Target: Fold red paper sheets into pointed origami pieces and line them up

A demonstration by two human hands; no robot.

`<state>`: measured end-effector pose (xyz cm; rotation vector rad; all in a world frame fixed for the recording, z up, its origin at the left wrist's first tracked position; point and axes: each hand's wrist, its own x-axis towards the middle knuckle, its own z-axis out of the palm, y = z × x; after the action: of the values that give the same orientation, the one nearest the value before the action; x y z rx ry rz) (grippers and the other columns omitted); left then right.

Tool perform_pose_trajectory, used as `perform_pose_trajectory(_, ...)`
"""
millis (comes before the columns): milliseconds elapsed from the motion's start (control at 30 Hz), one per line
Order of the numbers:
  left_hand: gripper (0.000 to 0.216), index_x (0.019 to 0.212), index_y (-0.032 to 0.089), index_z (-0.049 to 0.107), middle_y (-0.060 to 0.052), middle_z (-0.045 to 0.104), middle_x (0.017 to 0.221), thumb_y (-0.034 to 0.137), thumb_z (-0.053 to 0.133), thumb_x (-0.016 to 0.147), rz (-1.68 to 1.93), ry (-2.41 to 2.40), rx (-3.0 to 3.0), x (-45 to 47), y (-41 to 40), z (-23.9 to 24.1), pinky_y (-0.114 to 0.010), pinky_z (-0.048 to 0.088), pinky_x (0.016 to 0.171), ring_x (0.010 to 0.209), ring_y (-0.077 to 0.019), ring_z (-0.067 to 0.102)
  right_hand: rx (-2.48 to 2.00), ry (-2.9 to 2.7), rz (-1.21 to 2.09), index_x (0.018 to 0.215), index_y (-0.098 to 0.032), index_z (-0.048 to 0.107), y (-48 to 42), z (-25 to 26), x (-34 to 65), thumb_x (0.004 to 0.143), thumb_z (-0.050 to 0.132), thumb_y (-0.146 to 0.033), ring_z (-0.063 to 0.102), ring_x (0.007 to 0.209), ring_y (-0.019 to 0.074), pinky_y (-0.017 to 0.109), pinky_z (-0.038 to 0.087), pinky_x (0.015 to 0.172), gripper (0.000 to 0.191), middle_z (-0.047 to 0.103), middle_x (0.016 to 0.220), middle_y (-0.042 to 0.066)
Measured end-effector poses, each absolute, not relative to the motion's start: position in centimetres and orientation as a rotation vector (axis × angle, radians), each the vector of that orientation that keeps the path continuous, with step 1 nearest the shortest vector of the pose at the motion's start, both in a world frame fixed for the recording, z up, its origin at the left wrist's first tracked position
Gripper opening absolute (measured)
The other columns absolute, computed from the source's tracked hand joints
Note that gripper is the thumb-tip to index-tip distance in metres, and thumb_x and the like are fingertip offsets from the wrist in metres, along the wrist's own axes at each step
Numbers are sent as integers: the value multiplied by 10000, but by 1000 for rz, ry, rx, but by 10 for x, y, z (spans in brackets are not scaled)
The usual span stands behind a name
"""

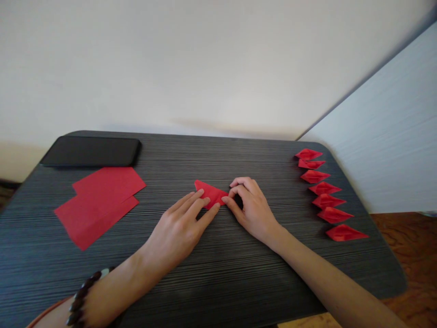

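A folded piece of red paper (212, 195), roughly triangular, lies on the dark table in front of me. My left hand (182, 221) rests on it from the left, fingers stretched out and pressing it flat. At its right corner, my right hand (251, 205) pinches the paper between thumb and forefinger, the other fingers curled. Parts of the paper are hidden under my fingertips.
Several folded red paper boats (326, 200) stand in a column along the table's right side. Loose red paper sheets (102, 200) overlap at the left, below a black phone (90, 151). Behind the table (218, 155) rises a pale wall (211, 64); a white panel (392, 118) is at the right.
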<state>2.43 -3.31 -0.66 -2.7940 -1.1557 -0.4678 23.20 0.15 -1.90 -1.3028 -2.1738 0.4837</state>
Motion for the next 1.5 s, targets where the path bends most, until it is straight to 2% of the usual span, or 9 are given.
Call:
perform_pose_trajectory(233,304,1153,175,622,-99,639,1078,135,544,862,-493,-1182,-2785,26,-33,-4,-436,530,926,1112,-285,576,-1248,-2170,549,852,-201,593,2,-17,236,879,548,-267,521,966,209,406,454,870,84,551,1014,75)
perform_pose_trajectory(400,350,1209,177,589,-103,648,1073,137,544,864,-501,-1179,-2771,26,-32,-4,-435,545,902,1082,-283,595,-1273,-2178,552,817,-201,594,2,-16,236,874,557,-283,522,959,209,407,454,862,107,554,1023,70)
perform_pose_trajectory(667,298,1148,153,627,-119,646,1055,144,547,861,-495,-1154,-2768,26,-31,-5,-441,546,890,1052,-286,605,-1307,-2139,524,796,-202,592,2,-20,233,858,587,-328,529,943,211,410,463,849,140,554,998,68)
perform_pose_trajectory(1133,283,1112,138,636,-114,650,1006,133,557,840,-527,-1149,-2757,29,-31,-2,-447,559,864,993,-286,625,-1324,-2140,510,788,-198,584,1,-19,231,858,578,-292,529,933,205,400,459,848,118,551,997,67)
perform_pose_trajectory(1500,261,1075,129,652,-114,658,954,125,521,849,-540,-1152,-2748,34,-31,3,-443,565,855,1015,-293,622,-1340,-2156,492,788,-197,571,2,-18,231,849,582,-271,529,926,204,384,456,838,97,551,988,66)
